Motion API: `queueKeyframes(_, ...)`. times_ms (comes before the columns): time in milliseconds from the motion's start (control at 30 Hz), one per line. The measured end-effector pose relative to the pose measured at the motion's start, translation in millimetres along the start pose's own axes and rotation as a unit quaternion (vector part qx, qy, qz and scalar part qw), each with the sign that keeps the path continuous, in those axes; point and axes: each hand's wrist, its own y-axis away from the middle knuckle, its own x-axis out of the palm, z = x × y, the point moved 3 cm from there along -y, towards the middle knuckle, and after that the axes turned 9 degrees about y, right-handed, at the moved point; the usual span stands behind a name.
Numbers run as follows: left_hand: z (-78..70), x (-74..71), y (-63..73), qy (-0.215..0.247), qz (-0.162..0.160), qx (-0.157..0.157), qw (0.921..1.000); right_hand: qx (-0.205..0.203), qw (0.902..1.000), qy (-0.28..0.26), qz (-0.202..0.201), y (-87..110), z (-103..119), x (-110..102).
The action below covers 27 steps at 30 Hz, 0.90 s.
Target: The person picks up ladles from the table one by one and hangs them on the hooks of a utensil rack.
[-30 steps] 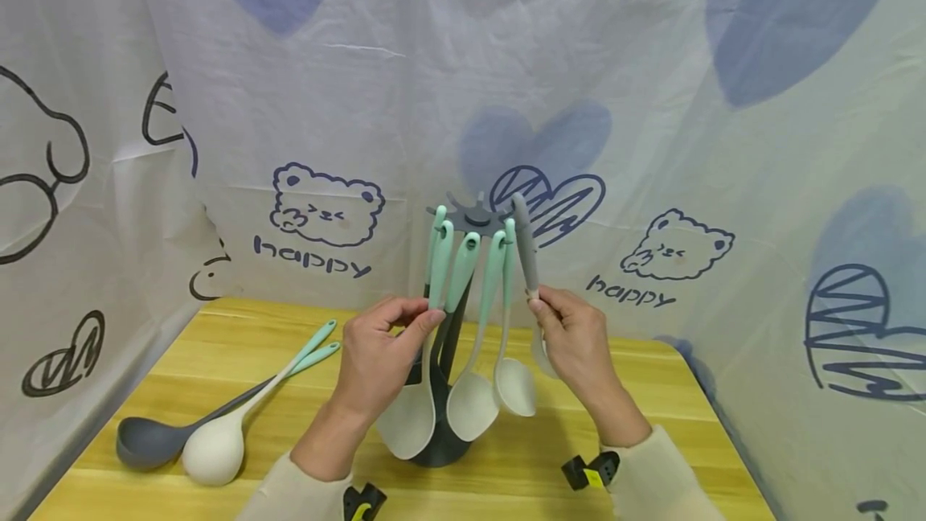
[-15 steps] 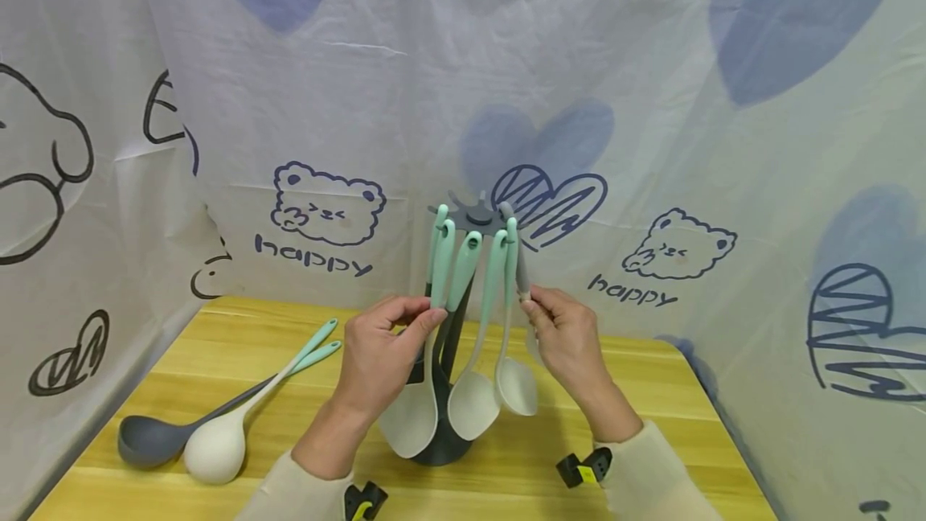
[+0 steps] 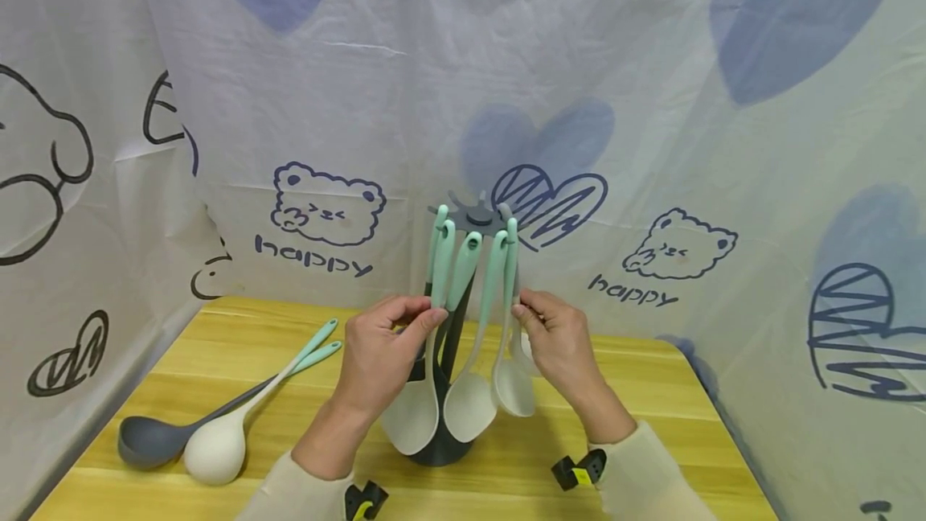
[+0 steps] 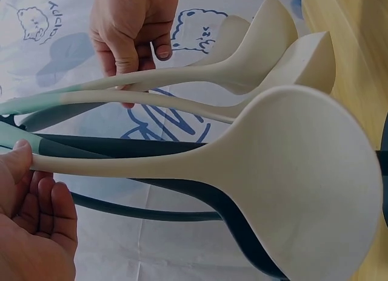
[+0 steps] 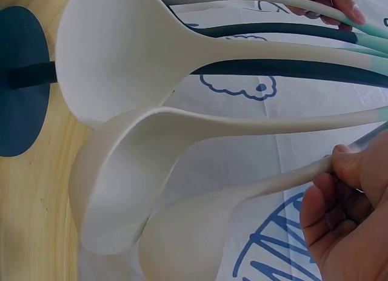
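Observation:
A dark grey utensil stand [image 3: 479, 219] carries several mint-handled kitchen tools around its hooked top. My left hand [image 3: 379, 352] pinches a mint-handled white spoon [image 4: 303, 178] where handle meets neck; its wide head hangs low at the stand's left. On the other side, my right hand [image 3: 560, 340] pinches the neck of a white spoon [image 5: 188, 232] with a grey handle. That handle's top is at the stand's hooks, partly behind a mint handle [image 3: 511, 252]. Whether it sits fully on a hook is hidden. Between the hands hang two white scoop-like heads, one of them a deep spoon [image 3: 470, 408].
On the wooden table [image 3: 579, 457] at left lie a dark grey ladle [image 3: 148, 441] and a white ladle [image 3: 215, 453], their mint handles crossing. The stand's round base [image 3: 441, 453] rests on the table. A printed cloth [image 3: 434, 103] hangs behind and at both sides.
My right hand has moved left with the grey-handled spoon, its top going from beside the stand to in among the hooks. My left hand has stayed about where it was.

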Motion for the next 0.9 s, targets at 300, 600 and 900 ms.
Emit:
queueKeyframes(300, 0.4, 0.4, -0.7, 0.007, 0.002, -0.009, 0.9999, 0.012, 0.9999, 0.004, 0.01, -2.9, 3.2, 1.3)
queueKeyframes(600, -0.5, 0.4, -0.8, 0.01, 0.003, -0.012, 0.9999, 0.025, 0.9997, 0.0, 0.005, -11.6, 3.5, 8.3)
queueKeyframes(900, -0.2, 1.2, -0.9, 0.009, 0.005, -0.013, 0.9999, 0.048, 0.9981, -0.01, 0.036, -16.2, 5.4, 15.5)
